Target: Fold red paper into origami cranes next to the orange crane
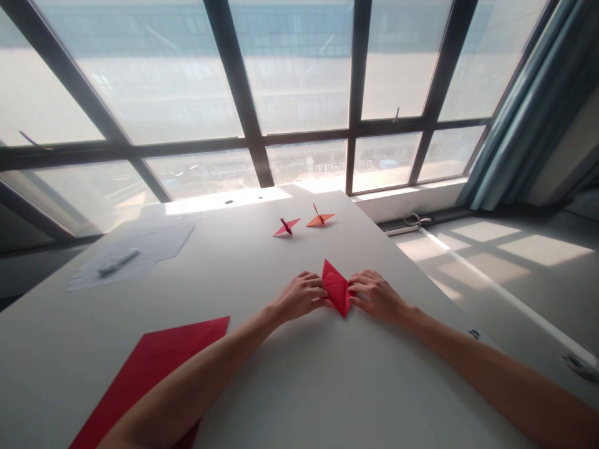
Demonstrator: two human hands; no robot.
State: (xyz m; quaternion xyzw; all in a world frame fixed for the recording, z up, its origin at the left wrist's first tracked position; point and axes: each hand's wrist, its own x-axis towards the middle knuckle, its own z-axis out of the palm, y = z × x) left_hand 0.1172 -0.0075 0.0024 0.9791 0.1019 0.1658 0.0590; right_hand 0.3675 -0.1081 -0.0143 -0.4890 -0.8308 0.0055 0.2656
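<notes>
A piece of folded red paper (336,289), creased into a pointed diamond-like shape, lies on the white table between my hands. My left hand (304,293) grips its left edge with the fingers bent over it. At the right edge, my right hand (373,293) pinches the paper with thumb and fingers. Parts of the paper's sides are hidden beneath the fingertips. Beyond my hands stand two folded paper cranes, a red crane (286,228) and an orange crane (321,218).
A large red paper sheet (154,368) lies partly under my left forearm. White papers (163,243) with a marker-like white stick (118,262) rest at the far left. Windows line the table's far end. A blue curtain (519,118) hangs right, above a sunlit floor.
</notes>
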